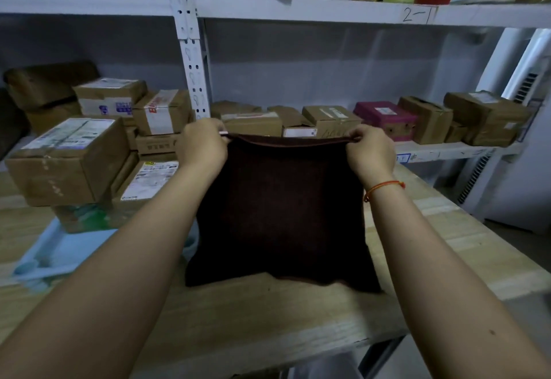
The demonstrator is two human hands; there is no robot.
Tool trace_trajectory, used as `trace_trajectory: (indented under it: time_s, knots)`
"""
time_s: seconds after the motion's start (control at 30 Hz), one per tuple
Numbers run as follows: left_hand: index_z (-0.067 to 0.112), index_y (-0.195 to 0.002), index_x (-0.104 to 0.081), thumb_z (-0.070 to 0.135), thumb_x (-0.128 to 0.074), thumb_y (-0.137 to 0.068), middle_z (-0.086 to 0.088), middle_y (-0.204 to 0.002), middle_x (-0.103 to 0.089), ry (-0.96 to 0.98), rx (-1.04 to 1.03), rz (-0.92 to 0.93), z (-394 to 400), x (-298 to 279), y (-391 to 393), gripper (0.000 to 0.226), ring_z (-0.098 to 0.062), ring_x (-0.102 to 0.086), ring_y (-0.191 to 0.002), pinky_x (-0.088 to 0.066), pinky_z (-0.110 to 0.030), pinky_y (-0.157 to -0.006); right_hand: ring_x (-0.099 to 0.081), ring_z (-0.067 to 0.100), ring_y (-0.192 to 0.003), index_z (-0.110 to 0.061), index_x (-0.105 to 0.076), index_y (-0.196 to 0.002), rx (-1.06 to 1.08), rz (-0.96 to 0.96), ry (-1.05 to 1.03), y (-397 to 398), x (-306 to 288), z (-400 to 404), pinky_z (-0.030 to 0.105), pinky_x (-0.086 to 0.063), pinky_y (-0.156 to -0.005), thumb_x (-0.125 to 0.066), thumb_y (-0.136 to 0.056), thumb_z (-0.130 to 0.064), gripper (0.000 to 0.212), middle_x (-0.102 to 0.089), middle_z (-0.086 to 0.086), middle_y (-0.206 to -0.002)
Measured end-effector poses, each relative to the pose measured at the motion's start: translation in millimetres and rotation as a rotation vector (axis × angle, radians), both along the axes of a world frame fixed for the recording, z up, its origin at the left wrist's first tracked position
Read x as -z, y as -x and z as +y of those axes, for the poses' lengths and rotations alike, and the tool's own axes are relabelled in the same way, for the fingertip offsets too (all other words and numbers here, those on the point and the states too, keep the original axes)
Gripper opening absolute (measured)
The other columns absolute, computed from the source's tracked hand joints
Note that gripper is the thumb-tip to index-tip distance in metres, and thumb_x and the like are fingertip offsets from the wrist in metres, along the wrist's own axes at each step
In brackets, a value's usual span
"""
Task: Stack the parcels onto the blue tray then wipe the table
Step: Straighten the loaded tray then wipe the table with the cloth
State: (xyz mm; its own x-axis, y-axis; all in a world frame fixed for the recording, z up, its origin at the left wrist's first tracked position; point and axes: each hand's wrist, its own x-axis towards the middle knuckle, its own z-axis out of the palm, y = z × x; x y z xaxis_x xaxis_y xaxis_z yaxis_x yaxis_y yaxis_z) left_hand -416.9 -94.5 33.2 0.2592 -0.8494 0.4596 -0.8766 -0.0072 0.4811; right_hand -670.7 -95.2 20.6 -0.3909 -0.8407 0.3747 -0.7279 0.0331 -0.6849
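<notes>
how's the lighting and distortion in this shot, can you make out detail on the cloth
Head view: dim, bluish light; the dark cloth held up by the left hand and right hand shows almost no texture. Wide-angle bending curves the shelf and stretches the forearms. The blue tray and the parcels on it look slightly soft.

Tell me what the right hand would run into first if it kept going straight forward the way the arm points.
Probably the cardboard parcels on the white shelf behind the table. The right hand, pinching the dark cloth by its top corner, points toward them, though the gap between is hard to judge.
</notes>
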Motion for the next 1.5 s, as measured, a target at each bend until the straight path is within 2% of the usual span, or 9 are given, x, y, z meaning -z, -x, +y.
trace_trajectory:
  time_s: [0.17, 0.3, 0.5, 0.67, 0.8, 1.03, 1.2, 1.37, 1.5]
  knots:
    - [0.017, -0.092, -0.072, 0.007, -0.065, -0.086, -0.011, -0.106, -0.068, -0.104, 0.18, -0.128, 3, 18, 1, 0.014, -0.033, -0.061, -0.103, -0.049, -0.034, -0.084, -0.062, 0.033, -0.097, -0.017, -0.075, -0.093, -0.093, 0.023, -0.065, 13, 30, 0, 0.029, -0.04, -0.07, -0.051, -0.084, -0.009, 0.027, -0.072, 0.009, -0.097]
    - [0.021, -0.091, -0.066, 0.013, -0.071, -0.084, 0.0, -0.095, -0.059, -0.6, 0.422, -0.489, 31, 21, 4, 0.011, -0.019, -0.057, -0.097, -0.04, -0.023, -0.078, -0.057, 0.026, -0.08, -0.013, -0.064, -0.065, -0.268, 0.031, -0.319, 26, 48, 22, 0.026, -0.037, -0.064, -0.049, -0.083, -0.001, 0.027, -0.058, 0.004, -0.067]
    - [0.01, -0.109, -0.071, 0.049, -0.073, -0.079, 0.0, -0.099, -0.063, -1.127, 0.388, -0.644, 60, 42, 15, 0.049, -0.022, -0.06, -0.104, -0.05, -0.031, -0.09, -0.058, 0.018, -0.108, -0.016, -0.072, -0.107, -0.652, 0.26, -0.943, 37, 64, 56, 0.029, -0.046, -0.094, -0.069, -0.087, -0.037, 0.029, -0.067, -0.001, -0.105]
    - [-0.001, -0.123, -0.059, 0.019, -0.044, -0.102, -0.01, -0.103, -0.058, -0.947, 0.193, -0.584, 68, 59, 25, 0.033, -0.024, -0.061, -0.093, -0.047, -0.029, -0.077, -0.055, 0.03, -0.118, -0.001, -0.055, -0.128, -0.29, 0.042, -0.749, 34, 70, 55, 0.034, -0.043, -0.083, -0.066, -0.088, -0.046, 0.06, -0.059, 0.014, -0.127]
    - [0.001, -0.13, -0.055, 0.008, -0.044, -0.096, -0.013, -0.135, -0.054, -1.075, 0.141, -0.73, 82, 79, 30, 0.036, -0.029, -0.055, -0.121, -0.047, -0.033, -0.094, -0.063, 0.031, -0.103, 0.001, -0.062, -0.111, -0.148, 0.016, -0.75, 24, 89, 53, 0.035, -0.048, -0.078, -0.075, -0.083, -0.036, 0.047, -0.066, 0.016, -0.114]
    - [0.006, -0.127, -0.055, 0.007, -0.048, -0.095, -0.009, -0.131, -0.055, -0.978, 0.02, -0.621, 88, 87, 40, 0.033, -0.026, -0.056, -0.117, -0.043, -0.031, -0.08, -0.059, 0.028, -0.079, -0.009, -0.058, -0.08, -0.101, -0.082, -0.616, 9, 82, 63, 0.03, -0.046, -0.07, -0.067, -0.085, -0.022, 0.017, -0.062, 0.008, -0.083]
    - [0.002, -0.119, -0.06, 0.007, -0.045, -0.095, -0.014, -0.127, -0.059, -0.867, 0.055, -0.407, 84, 82, 24, 0.029, -0.028, -0.059, -0.115, -0.048, -0.032, -0.087, -0.064, 0.03, -0.092, -0.005, -0.065, -0.097, -0.309, -0.316, -0.409, -42, 40, 53, 0.041, -0.054, -0.087, -0.066, -0.085, -0.018, 0.018, -0.065, 0.014, -0.094]
    - [-0.005, -0.125, -0.055, 0.005, -0.06, -0.091, -0.02, -0.128, -0.059, -0.67, -0.058, -0.224, 76, 51, 13, 0.036, -0.033, -0.059, -0.117, -0.05, -0.035, -0.089, -0.058, 0.015, -0.052, -0.01, -0.052, -0.077, -0.606, -0.628, -0.49, -124, 40, 47, 0.024, -0.05, -0.048, -0.065, -0.092, -0.014, 0.02, -0.056, 0.009, -0.072]
    - [-0.006, -0.116, -0.058, 0.001, -0.054, -0.092, -0.023, -0.119, -0.061, -0.476, -0.107, -0.139, 74, 39, -8, 0.026, -0.036, -0.059, -0.111, -0.049, -0.037, -0.084, -0.064, 0.017, -0.063, -0.007, -0.052, -0.11, -0.753, -0.893, -0.669, -156, 68, 47, 0.02, -0.055, -0.049, -0.041, -0.105, -0.016, 0.015, -0.06, 0.012, -0.082]
